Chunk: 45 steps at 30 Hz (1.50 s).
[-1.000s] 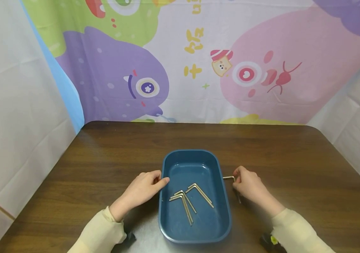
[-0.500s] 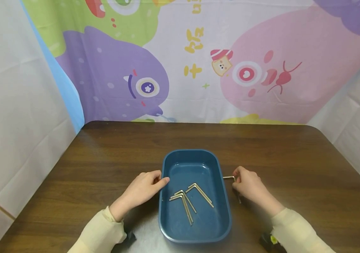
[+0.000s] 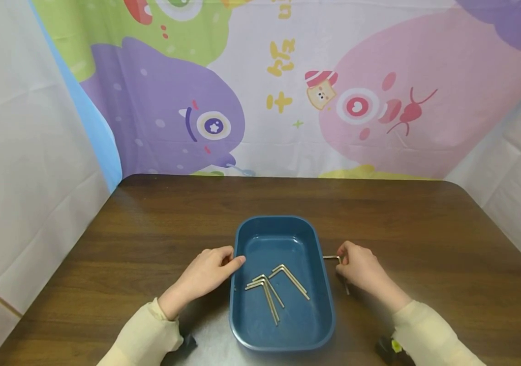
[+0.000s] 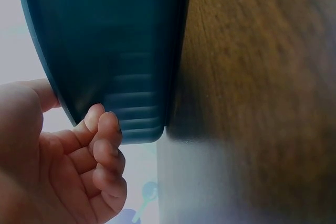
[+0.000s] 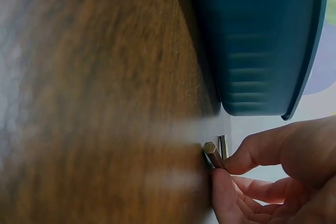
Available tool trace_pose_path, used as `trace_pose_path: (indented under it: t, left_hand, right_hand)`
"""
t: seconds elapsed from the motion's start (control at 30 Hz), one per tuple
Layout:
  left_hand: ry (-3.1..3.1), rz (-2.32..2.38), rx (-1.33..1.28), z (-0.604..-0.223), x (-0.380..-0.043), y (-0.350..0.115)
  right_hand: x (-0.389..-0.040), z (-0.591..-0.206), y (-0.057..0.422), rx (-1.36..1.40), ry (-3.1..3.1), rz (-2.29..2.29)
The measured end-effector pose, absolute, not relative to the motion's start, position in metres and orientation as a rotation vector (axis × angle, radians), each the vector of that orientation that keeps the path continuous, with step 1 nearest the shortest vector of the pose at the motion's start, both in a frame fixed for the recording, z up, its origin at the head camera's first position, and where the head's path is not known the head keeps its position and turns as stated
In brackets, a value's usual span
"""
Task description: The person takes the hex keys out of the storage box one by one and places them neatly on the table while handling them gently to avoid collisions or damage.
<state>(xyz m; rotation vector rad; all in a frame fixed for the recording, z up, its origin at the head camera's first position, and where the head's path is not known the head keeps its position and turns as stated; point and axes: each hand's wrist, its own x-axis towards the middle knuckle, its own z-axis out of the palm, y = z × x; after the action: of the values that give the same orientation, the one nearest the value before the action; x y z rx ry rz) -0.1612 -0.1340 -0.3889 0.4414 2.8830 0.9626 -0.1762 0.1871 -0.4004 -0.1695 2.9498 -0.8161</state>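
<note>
A blue rectangular tray [image 3: 287, 333] with rounded corners sits on the table. My left hand [image 3: 207, 273] holds its left side, the thumb over the rim and the other fingers curled against the outer wall, as the left wrist view also shows. Just right of the tray, my right hand [image 3: 364, 268] pinches an L-shaped hex key [image 3: 332, 256] between thumb and finger, low at the table. Its hexagonal end [image 5: 211, 148] shows in the right wrist view; part of the key is hidden by the fingers. Inside the tray lie several more hex keys [image 3: 270, 305], in two loose groups.
The brown wooden table [image 3: 178, 213] runs back to a cartoon-printed curtain [image 3: 283, 137]. Pale fabric hangs along both sides, such as the left cloth [image 3: 27, 168]. Dark straps show below both sleeves.
</note>
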Motion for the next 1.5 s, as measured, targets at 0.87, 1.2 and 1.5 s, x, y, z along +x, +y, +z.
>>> trace_pose_path:
  t: [0.87,1.2,1.5]
  left_hand:
    - [2.875,0.966,0.450,-0.3891,-0.1610,-0.1339]
    - [2.870,0.971,0.446,-0.3887,-0.1604,-0.1338]
    - [2.873,0.967,0.436,-0.3891,-0.1605,-0.1339]
  right_hand:
    - [-0.1758,-0.4016,0.1871,-0.168,2.946,-0.824]
    - [-0.1750,-0.4014,0.1863,-0.165,2.947,-0.814]
    - [-0.1747,-0.3992,0.1870,-0.148,2.939,-0.826]
